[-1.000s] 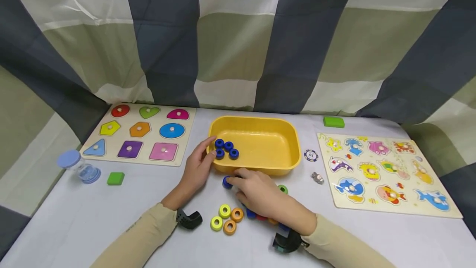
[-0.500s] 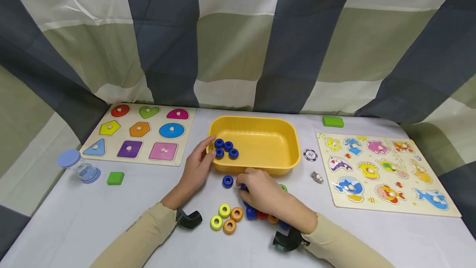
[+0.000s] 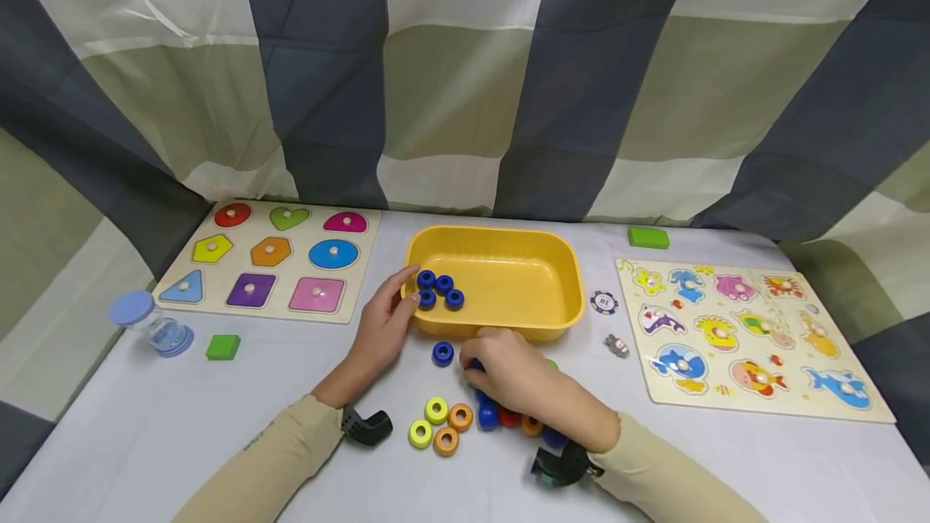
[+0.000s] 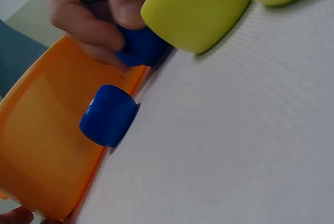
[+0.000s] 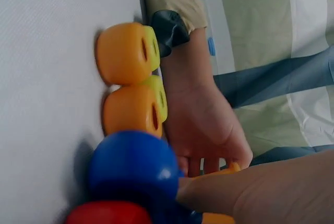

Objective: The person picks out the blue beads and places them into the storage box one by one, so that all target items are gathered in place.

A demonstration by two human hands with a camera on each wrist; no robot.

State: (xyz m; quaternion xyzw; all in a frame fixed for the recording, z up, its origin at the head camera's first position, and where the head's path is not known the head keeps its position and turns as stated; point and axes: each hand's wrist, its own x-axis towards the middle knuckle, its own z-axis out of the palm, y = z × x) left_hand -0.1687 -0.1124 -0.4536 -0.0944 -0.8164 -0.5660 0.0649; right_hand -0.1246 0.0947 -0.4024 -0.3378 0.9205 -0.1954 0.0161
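Note:
My left hand (image 3: 383, 328) holds the left rim of the yellow tray (image 3: 519, 285), thumb at the inner side. Several blue ring beads (image 3: 445, 285) lie inside, at the tray's left end. In front of the tray, my right hand (image 3: 512, 374) pinches a blue ring bead (image 4: 142, 46) close to the table, its thumb and fingers around it in the left wrist view. Another blue ring bead (image 3: 443, 353) sits alone to the left of that hand. Under the right hand and forearm lie more beads, partly hidden, including a red bead (image 3: 509, 418) and a blue bead (image 5: 133, 164).
Yellow-green beads (image 3: 436, 410) and orange beads (image 3: 460, 417) are grouped nearer me. A shape puzzle board (image 3: 291, 297), a lidded jar (image 3: 170, 337) and a green block (image 3: 223, 347) stand left. To the right are an animal puzzle board (image 3: 679, 406), a chip (image 3: 604, 302) and another green block (image 3: 648, 237).
My right hand has let go of the lone blue bead before the tray, shifted slightly right and taken hold of another blue bead. My left hand stays at the tray rim.

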